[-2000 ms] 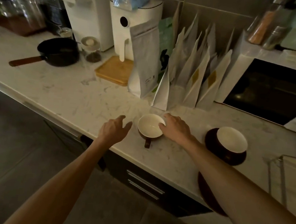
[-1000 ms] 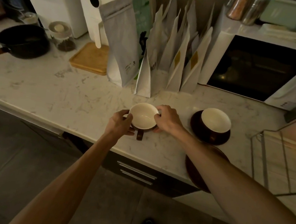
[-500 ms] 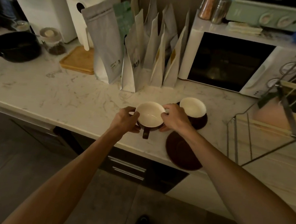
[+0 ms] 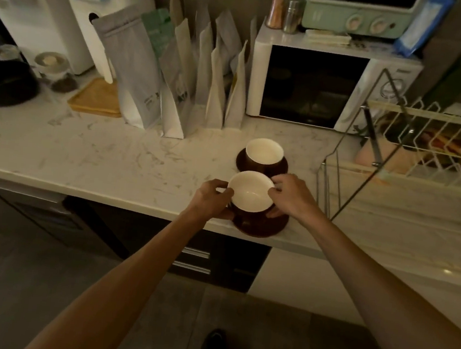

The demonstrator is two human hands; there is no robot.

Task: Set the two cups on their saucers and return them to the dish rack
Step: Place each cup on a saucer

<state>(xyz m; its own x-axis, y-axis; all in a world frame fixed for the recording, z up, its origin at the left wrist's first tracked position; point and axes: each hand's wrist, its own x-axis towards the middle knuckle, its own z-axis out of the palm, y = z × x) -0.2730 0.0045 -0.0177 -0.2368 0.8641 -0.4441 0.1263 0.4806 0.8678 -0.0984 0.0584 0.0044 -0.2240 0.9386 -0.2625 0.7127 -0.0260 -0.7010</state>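
Near the counter's front edge, a brown cup with a white inside (image 4: 250,190) is over a dark brown saucer (image 4: 263,227). My left hand (image 4: 209,197) grips its left rim and my right hand (image 4: 291,193) grips its right rim. I cannot tell whether the cup rests on the saucer or hovers just above it. Just behind, a second cup (image 4: 264,152) sits on its own brown saucer (image 4: 280,166), untouched. The wire dish rack (image 4: 396,152) stands to the right on the counter.
A row of upright paper bags (image 4: 190,85) lines the back of the marble counter (image 4: 97,154), with a white microwave (image 4: 318,87) to their right. A black pan (image 4: 3,82), a jar and a wooden board (image 4: 98,98) are at the left.
Both hands carried the cup from the counter to the right and brought it over the front saucer. The view swung right, showing more of the dish rack.
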